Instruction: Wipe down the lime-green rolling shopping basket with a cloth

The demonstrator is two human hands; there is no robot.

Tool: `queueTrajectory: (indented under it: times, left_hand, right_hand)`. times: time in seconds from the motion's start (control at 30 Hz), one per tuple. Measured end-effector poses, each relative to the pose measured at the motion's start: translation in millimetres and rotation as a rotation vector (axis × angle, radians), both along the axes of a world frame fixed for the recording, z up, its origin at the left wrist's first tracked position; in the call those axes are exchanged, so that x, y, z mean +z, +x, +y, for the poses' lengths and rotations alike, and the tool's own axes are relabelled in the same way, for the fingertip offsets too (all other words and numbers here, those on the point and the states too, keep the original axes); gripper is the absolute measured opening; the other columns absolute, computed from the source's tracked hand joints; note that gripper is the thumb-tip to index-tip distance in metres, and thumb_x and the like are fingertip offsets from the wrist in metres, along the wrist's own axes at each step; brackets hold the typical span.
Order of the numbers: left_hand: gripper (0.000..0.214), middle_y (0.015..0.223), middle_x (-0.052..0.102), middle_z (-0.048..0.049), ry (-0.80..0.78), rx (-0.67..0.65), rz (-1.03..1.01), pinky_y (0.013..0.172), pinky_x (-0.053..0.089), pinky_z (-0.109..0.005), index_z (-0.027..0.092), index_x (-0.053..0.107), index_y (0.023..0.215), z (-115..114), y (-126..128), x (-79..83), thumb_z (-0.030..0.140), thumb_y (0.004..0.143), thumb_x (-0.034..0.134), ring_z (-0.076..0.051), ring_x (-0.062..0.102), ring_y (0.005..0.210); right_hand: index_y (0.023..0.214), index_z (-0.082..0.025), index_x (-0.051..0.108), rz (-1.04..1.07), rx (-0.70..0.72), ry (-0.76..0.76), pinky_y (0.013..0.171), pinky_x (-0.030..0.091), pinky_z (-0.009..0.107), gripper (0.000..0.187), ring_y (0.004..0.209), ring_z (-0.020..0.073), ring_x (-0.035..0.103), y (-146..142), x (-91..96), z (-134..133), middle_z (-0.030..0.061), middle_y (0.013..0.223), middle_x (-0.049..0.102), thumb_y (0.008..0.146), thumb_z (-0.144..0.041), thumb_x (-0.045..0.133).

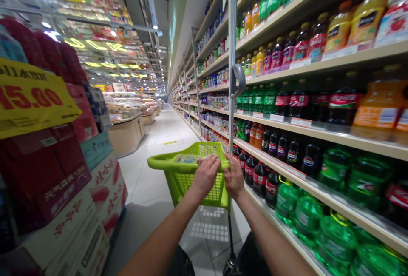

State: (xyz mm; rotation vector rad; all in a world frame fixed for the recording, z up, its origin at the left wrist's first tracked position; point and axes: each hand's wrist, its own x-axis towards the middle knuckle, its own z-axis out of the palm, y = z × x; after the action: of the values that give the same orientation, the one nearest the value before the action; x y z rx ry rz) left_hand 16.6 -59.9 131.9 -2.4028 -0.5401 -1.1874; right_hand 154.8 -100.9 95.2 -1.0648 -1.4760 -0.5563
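A lime-green shopping cart basket stands in the aisle right in front of me. Its green handle bar runs along the near rim. My left hand is closed over the handle bar near its right end. My right hand is closed on the same bar right beside it, next to the cart's upright grey pole. The two hands almost touch. Through the mesh, the basket looks empty.
Shelves of soft-drink bottles line the right side close to the cart. Stacked red and white cartons with a yellow price sign stand at the left. The tiled aisle floor runs ahead, with display counters beyond on the left.
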Motion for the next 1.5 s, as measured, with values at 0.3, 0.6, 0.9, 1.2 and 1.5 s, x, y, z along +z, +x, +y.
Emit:
queueTrajectory:
  times: [0.3, 0.6, 0.9, 1.2, 1.5]
  left_hand:
    - [0.022, 0.105, 0.061, -0.011, -0.138, 0.183, -0.248, 0.089, 0.045, -0.04, 0.014, 0.059, 0.096, 24, -47, 12.0, 0.019, 0.084, 0.041, -0.021, 0.055, 0.1]
    - [0.025, 0.112, 0.058, -0.0084, -0.1, 0.091, -0.17, 0.092, 0.043, -0.038, 0.018, 0.057, 0.101, 30, -57, 6.9, 0.022, 0.086, 0.037, -0.019, 0.052, 0.106]
    - [0.024, 0.111, 0.058, -0.0088, -0.099, 0.096, -0.153, 0.092, 0.043, -0.039, 0.017, 0.059, 0.096, 13, -24, 7.2, 0.019, 0.086, 0.037, -0.02, 0.05, 0.106]
    - [0.022, 0.102, 0.061, -0.0094, -0.23, 0.191, -0.304, 0.089, 0.045, -0.039, 0.015, 0.059, 0.095, 34, -53, 17.2, 0.018, 0.083, 0.041, -0.019, 0.055, 0.098]
    - [0.024, 0.113, 0.057, -0.0101, -0.142, -0.051, -0.085, 0.092, 0.044, -0.037, 0.015, 0.056, 0.102, 13, -19, 12.2, 0.019, 0.085, 0.04, -0.018, 0.05, 0.107]
  right_hand:
    - [0.127, -0.016, 0.034, -0.02, -0.133, -0.068, 0.095, 0.032, 0.046, 0.042, 0.108, 0.0217, 0.047, -15, 13.8, -2, 0.0108, 0.116, 0.054, 0.086, -0.024, 0.032]
    - [0.123, -0.014, 0.04, -0.085, -0.144, -0.174, 0.096, 0.027, 0.039, 0.039, 0.101, 0.0185, 0.05, -25, 16.1, -2, 0.0087, 0.112, 0.058, 0.087, -0.023, 0.032]
    - [0.128, -0.016, 0.035, -0.047, -0.141, -0.137, 0.092, 0.03, 0.041, 0.042, 0.096, 0.0189, 0.051, -27, 17.7, 0, 0.0075, 0.104, 0.06, 0.087, -0.024, 0.032]
    - [0.13, -0.017, 0.032, -0.024, -0.115, -0.15, 0.088, 0.035, 0.041, 0.044, 0.092, 0.0201, 0.054, -19, 25.0, -6, 0.0087, 0.104, 0.061, 0.087, -0.025, 0.031]
    - [0.13, -0.017, 0.031, 0.075, -0.054, -0.154, 0.083, 0.04, 0.039, 0.044, 0.092, 0.0206, 0.054, -24, 25.1, 3, 0.008, 0.104, 0.061, 0.087, -0.029, 0.032]
